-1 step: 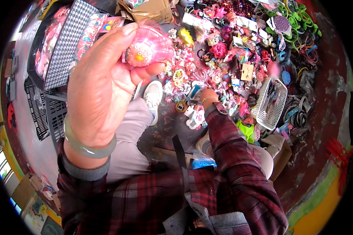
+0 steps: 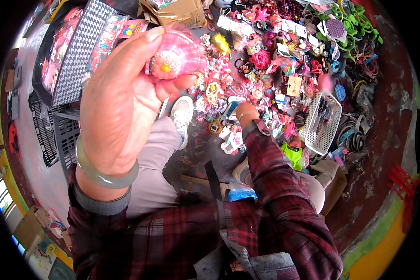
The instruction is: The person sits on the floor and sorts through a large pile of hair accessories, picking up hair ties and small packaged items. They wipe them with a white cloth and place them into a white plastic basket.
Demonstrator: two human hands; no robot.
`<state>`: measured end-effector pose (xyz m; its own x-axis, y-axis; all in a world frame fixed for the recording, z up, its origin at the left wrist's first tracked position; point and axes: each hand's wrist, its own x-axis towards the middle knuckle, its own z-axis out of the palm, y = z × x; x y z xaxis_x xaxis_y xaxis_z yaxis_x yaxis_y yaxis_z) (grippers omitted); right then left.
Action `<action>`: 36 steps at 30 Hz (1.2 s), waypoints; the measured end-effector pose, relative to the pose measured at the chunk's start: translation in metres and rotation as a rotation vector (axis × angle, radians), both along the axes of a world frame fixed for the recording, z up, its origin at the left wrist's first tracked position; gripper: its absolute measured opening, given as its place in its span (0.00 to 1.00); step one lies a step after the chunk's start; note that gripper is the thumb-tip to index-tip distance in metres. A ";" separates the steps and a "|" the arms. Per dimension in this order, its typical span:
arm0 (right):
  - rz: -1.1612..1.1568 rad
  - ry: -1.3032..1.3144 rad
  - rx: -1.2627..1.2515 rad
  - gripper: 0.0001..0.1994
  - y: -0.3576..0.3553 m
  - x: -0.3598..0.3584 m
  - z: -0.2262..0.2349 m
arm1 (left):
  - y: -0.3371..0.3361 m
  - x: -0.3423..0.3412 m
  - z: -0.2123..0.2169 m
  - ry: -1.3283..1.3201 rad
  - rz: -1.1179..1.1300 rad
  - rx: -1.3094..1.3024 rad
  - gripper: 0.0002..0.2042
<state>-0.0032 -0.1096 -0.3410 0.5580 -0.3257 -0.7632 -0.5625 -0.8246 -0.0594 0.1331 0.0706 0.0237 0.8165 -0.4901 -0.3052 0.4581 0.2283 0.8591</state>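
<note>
My left hand [image 2: 121, 100], a pale bangle at its wrist, is raised close in the left of the view. Its thumb and fingers are closed around a pink ruffled hair ornament [image 2: 177, 58] with a beaded flower and a yellow centre. Lower down, my right hand [image 2: 246, 113] reaches into a large heap of small hair accessories [image 2: 256, 91], mostly pink and red. Its fingers are hidden among the pieces, so I cannot see what they touch. A round yellow-rimmed piece [image 2: 214, 126] and some white cards [image 2: 232, 140] lie beside it.
A white perforated basket [image 2: 323, 123] stands right of the heap, near dark headbands [image 2: 357, 137]. Green loops [image 2: 359, 28] lie at the far right. On the left are a houndstooth-patterned box [image 2: 77, 51] with packets and a dark crate [image 2: 66, 133]. A cardboard box [image 2: 184, 16] stands at the back.
My right hand has shifted very slightly away from me and to the left in the heap. My left hand keeps the pink hair ornament in the same place.
</note>
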 end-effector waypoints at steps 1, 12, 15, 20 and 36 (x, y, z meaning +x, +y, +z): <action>0.016 -0.021 -0.008 0.15 0.001 0.018 0.013 | 0.000 0.000 -0.001 -0.002 0.009 0.002 0.14; 0.019 -0.201 0.070 0.21 0.015 0.084 -0.016 | 0.006 0.020 -0.018 0.246 0.080 -0.067 0.13; -0.127 -0.272 -0.030 0.20 0.012 0.082 -0.021 | 0.008 0.021 -0.020 0.289 0.137 -0.107 0.13; -1.199 -0.988 0.786 0.16 -0.031 0.049 -0.090 | 0.004 0.020 -0.018 0.250 0.041 -0.151 0.13; -1.132 -0.824 1.752 0.24 -0.022 0.020 0.060 | 0.003 -0.006 -0.027 0.165 -0.021 -0.132 0.10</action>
<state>0.0164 -0.1316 -0.2810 0.9358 -0.1121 -0.3342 -0.0933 0.8355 -0.5415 0.1271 0.0741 -0.0029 0.7497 -0.5513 -0.3660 0.5962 0.3229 0.7350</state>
